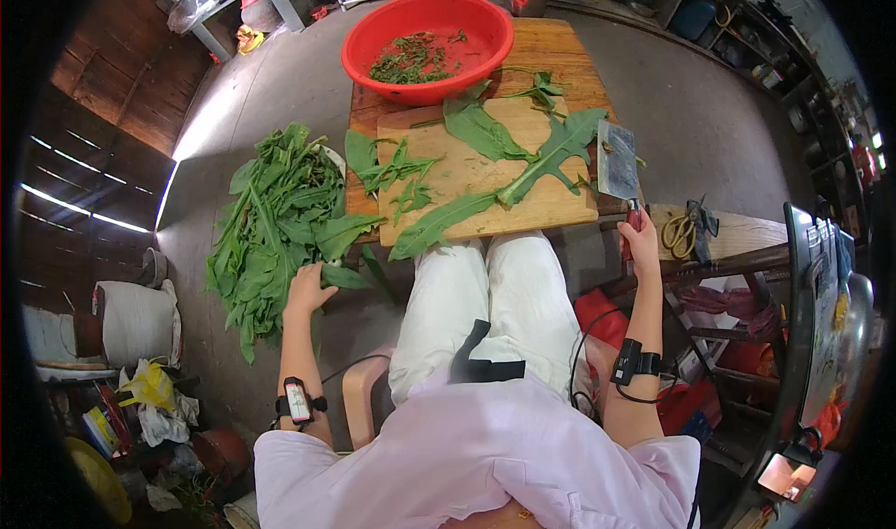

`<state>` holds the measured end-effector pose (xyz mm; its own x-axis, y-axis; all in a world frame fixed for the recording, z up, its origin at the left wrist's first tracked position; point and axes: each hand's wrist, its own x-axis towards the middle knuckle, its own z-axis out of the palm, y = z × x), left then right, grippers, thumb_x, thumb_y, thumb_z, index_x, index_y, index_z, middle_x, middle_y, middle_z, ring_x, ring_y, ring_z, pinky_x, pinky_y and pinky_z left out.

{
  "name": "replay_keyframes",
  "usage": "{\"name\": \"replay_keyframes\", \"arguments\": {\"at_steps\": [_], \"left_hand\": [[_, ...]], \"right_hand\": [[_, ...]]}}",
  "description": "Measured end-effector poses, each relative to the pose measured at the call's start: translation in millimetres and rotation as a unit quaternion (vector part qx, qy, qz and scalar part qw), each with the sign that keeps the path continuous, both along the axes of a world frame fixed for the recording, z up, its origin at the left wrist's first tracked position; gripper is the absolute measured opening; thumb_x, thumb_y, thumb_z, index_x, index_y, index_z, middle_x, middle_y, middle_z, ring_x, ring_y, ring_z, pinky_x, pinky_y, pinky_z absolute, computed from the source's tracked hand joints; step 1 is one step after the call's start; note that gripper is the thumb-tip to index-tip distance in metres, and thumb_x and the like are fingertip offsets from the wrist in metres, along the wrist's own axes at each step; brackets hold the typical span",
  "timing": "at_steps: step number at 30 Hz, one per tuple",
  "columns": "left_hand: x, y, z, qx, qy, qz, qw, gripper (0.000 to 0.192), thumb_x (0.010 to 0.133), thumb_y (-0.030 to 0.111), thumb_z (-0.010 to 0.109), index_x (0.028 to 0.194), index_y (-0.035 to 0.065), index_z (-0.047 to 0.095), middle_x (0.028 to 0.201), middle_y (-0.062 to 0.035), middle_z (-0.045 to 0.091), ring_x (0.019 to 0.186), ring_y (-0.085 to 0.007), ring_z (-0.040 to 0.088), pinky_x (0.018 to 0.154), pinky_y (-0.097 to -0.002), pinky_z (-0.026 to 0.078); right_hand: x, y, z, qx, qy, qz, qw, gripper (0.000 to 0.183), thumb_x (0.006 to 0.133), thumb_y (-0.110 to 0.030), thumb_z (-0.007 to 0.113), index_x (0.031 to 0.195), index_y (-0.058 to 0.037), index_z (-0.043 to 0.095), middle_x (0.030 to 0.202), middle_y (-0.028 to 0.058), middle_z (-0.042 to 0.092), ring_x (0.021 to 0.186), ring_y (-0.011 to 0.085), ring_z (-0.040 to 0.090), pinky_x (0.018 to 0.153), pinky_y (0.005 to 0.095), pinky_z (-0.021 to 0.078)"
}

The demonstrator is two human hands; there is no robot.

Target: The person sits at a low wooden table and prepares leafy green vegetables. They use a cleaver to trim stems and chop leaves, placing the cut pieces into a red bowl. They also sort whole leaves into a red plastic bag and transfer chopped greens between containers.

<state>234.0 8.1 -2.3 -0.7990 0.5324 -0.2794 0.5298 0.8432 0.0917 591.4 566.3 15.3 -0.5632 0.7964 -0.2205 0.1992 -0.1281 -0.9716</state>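
My right hand [640, 238] is closed around the red handle of a cleaver [617, 161], its blade up beside the right edge of the wooden cutting board [483, 179]. Bits of leaf cling to the blade. My left hand [306, 291] is at the lower right of a large heap of green leaves [262, 242], touching a leaf; whether its fingers grip it I cannot tell. Several long leaves lie on the board, among them a deeply lobed one [556, 152]. Behind the board a red plastic basin [428, 85] holds chopped greens [413, 59].
The board lies on a wooden table [553, 43], partly overhanging its near edge above my knees. To the right, scissors [679, 236] rest on a wooden bench [742, 234]. Buckets and bags stand at the lower left. Shelves line the right wall.
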Motion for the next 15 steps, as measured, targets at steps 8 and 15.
{"name": "replay_keyframes", "arguments": {"at_steps": [8, 15], "left_hand": [[-36, 177, 57, 0.343, 0.114, 0.007, 0.932, 0.028, 0.087, 0.021, 0.062, 0.111, 0.0069, 0.065, 0.110, -0.0165, 0.066, 0.102, -0.0366, 0.062, 0.086, -0.0455, 0.049], [-40, 257, 21, 0.103, 0.121, 0.011, 0.987, 0.095, 0.073, 0.050, 0.078, 0.142, -0.0003, 0.038, 0.155, -0.0241, 0.022, 0.143, -0.0450, 0.020, 0.116, -0.0571, 0.021]], "right_hand": [[-29, -20, 2, 0.010, -0.011, 0.023, 1.000, 0.041, 0.083, -0.004, 0.062, 0.122, -0.0041, 0.052, 0.070, -0.0003, 0.051, 0.049, 0.0101, 0.050, 0.046, 0.0261, 0.0422], [-43, -51, 20, -0.017, -0.022, 0.073, 0.997, 0.064, 0.082, -0.004, 0.064, 0.142, -0.0028, 0.042, 0.070, 0.0007, 0.053, 0.049, 0.0105, 0.050, 0.045, 0.0255, 0.0412]]}}
